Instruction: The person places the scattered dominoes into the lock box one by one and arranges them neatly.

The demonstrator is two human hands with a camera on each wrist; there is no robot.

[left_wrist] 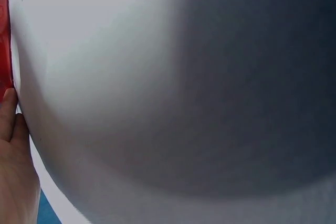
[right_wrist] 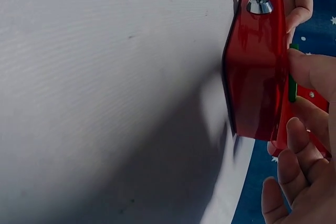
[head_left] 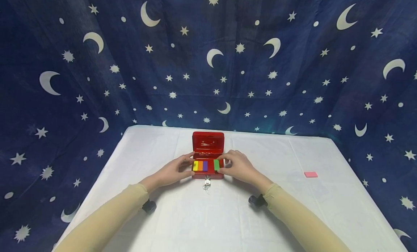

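A small red cash box [head_left: 208, 176] stands on the table with its lid [head_left: 208, 141] raised at the back. Inside, at the left, a yellow block [head_left: 195, 166], an orange block [head_left: 200, 166] and a purple block [head_left: 205, 166] lie side by side. My left hand [head_left: 174, 169] holds the box by its left side, thumb near the front corner. Between thumb and finger, my right hand [head_left: 239, 166] pinches a green block [head_left: 216, 165] at the box's right end; the right wrist view shows it rising just above the rim. Keys [head_left: 206, 187] hang from the front lock [right_wrist: 260, 4].
A pink block [head_left: 311, 174] lies on the white-covered table [head_left: 277, 215], well to the right of the box. Behind the table hangs a dark blue cloth [head_left: 195, 63] with moons and stars.
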